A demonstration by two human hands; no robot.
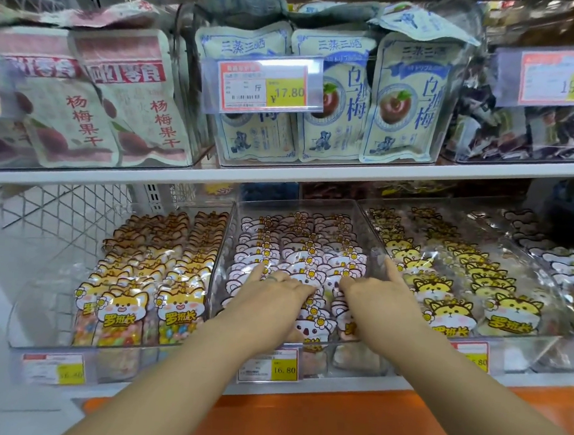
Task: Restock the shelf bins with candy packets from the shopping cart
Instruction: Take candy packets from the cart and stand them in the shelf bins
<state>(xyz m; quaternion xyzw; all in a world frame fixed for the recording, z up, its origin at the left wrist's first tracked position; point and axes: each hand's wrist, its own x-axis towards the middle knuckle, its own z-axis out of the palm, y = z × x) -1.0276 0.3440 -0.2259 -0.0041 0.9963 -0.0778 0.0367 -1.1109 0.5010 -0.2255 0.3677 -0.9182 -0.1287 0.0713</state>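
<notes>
Head view: up top, pale blue-and-white plum pouches (404, 99) stand behind a red-and-yellow 17.80 price tag (263, 85). Nothing blocks the hands. The pink-and-white koala-faced candy packets (309, 263) stand in tight rows in the clear plastic middle bin (364, 216). The left hand (273, 291) lies on them, fingers straight; the right hand (376, 289) spreads thumb and forefinger, touching them, gripping nothing. Orange fox-faced packets (124, 304) fill the left bin, yellow cat-faced packets (444, 298) the right.
</notes>
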